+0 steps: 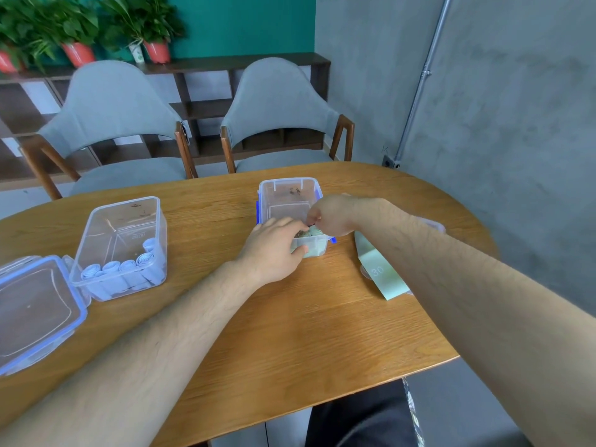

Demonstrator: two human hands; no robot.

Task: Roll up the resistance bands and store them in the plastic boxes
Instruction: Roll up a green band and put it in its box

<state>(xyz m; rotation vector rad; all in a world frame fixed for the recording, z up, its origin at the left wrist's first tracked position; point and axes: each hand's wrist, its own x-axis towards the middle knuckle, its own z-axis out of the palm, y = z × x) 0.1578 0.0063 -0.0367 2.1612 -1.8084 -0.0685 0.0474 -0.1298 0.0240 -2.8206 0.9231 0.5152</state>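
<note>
1. While pinching a green roll (313, 233) at the near end of the middle box (290, 201) with the right hand (332, 214), risking an unwinding: likely springing loose if released before being wedged against its neighbours.
2. Bracing that box with the left hand (274, 250), thumb curling against the outside of the near wall and fingers bending over the rolls inside. Probably sliding or tipping so light a box on the table (290, 333) if pressing too hard.
3. Reaching with the right forearm over the flat green band (387, 285) marked 30, lying unrolled just right of the box. Possibly catching it and sweeping it toward the table edge when pulling back.
4. Counting two boxes.
   - Finding five blue rolls (127, 265) in the left box (122, 221).
   - Making out at least two green rolls in the middle box, with any others hiding under the hands.
   - Noting one flat green band.
   - Noting one lid (35, 304) at far left and seemingly a second lid (433, 225) under the flat band.
</note>
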